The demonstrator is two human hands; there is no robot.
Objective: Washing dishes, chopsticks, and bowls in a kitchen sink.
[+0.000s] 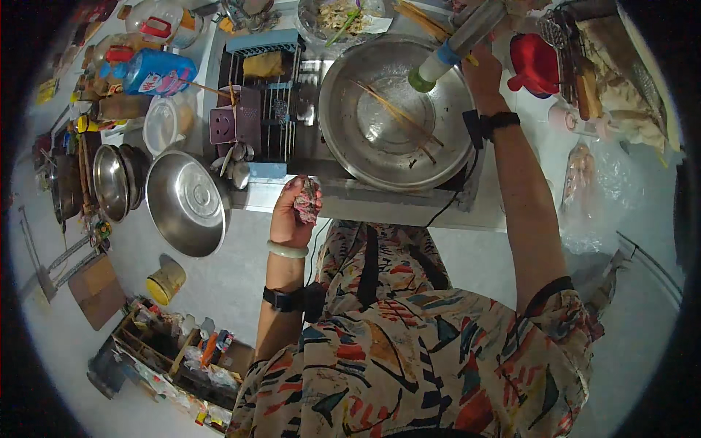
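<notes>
My left hand (298, 205) is closed around a crumpled, pink-and-grey patterned cloth (305, 203) near the counter's front edge. My right hand (483, 74) reaches past the right rim of a large stainless steel basin (342, 148). It is beside the faucet, whose spout (438, 65) has a green end over the basin; its fingers are partly hidden, so I cannot tell what it touches. A pair of wooden chopsticks (397, 112) lies inside the basin with a few dark scraps.
Left of the basin stand a dish rack (268, 41), a purple utensil holder (235, 123) and spoons (241, 172). A bowl with food scraps (348, 22) sits behind. To the right are a red plastic container (534, 63) and a plastic bag (608, 180). A metal basin (186, 208) hangs at left.
</notes>
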